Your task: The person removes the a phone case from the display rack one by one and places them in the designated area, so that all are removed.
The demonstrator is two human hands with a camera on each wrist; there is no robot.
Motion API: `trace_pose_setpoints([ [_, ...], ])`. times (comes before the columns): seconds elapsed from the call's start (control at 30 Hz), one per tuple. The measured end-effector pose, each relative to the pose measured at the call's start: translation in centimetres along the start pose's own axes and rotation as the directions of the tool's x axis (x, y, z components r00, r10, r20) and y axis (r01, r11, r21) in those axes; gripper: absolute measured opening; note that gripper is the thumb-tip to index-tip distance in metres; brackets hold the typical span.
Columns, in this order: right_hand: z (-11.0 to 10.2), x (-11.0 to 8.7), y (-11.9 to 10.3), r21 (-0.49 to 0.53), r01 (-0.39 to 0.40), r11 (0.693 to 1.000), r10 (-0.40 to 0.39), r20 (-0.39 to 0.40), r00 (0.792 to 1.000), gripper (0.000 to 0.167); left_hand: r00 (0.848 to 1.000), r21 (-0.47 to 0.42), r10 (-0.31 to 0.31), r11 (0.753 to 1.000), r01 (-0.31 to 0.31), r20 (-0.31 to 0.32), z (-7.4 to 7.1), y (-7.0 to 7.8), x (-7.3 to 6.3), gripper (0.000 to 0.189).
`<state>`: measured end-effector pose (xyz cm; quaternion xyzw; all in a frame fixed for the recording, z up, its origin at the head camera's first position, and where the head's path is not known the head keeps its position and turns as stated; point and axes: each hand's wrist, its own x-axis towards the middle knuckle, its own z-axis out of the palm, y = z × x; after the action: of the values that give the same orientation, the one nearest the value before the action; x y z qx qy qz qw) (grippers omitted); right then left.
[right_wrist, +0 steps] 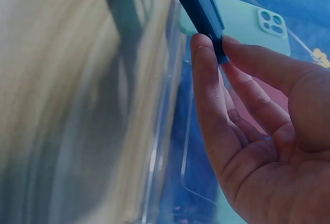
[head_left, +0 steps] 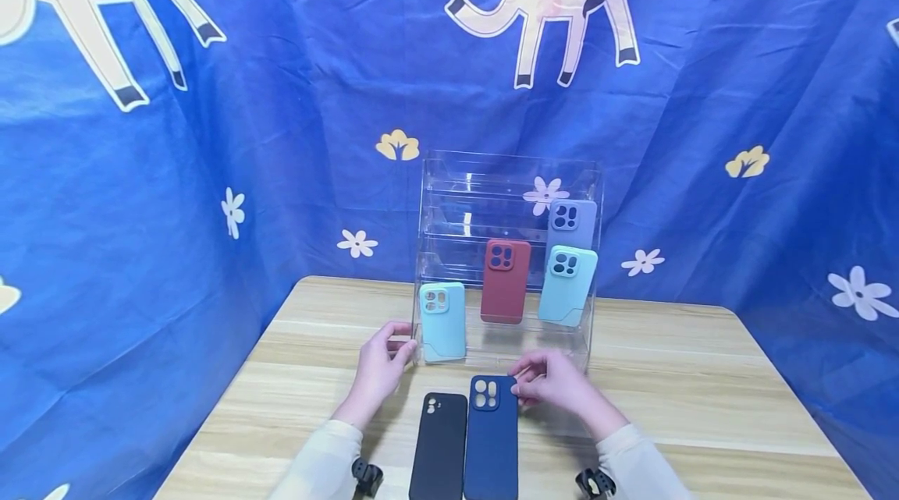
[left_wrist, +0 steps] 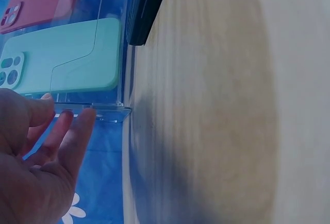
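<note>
Flat navy phone case could slip: right hand pinches corner only; left hand, loose-fingered, touches clear plastic rack.

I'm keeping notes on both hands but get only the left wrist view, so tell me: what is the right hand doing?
Observer: The right hand pinches the dark blue phone case near its upper right corner, as the head view shows it.
Operator: Thanks. My picture cuts off the top of the clear rack; which case sits highest there?
Observer: A lavender-blue phone case, on the rack's right side in the head view.
</note>
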<state>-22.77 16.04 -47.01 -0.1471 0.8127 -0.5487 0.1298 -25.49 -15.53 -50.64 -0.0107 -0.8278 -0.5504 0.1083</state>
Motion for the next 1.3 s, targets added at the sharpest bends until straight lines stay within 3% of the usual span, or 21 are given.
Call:
trace_pose_setpoints([
  [0.5,1.5,0.4,2.5,-0.004,-0.054,0.999,0.054,0.003,0.999,0.022,1.000,0.000,-0.003,1.000,0.003,0.007,-0.2,0.2,-0.1,0.028],
  [0.93,1.8,0.2,2.8,0.030,-0.061,0.998,0.061,0.024,0.998,0.019,1.000,0.012,0.023,1.000,-0.023,-0.004,-0.1,0.1,-0.1,0.027],
  [1.3,2.1,0.2,2.9,0.062,-0.084,0.995,0.083,0.021,0.996,0.019,1.000,0.008,0.011,1.000,-0.011,-0.009,0.0,0.3,-0.3,0.028],
])
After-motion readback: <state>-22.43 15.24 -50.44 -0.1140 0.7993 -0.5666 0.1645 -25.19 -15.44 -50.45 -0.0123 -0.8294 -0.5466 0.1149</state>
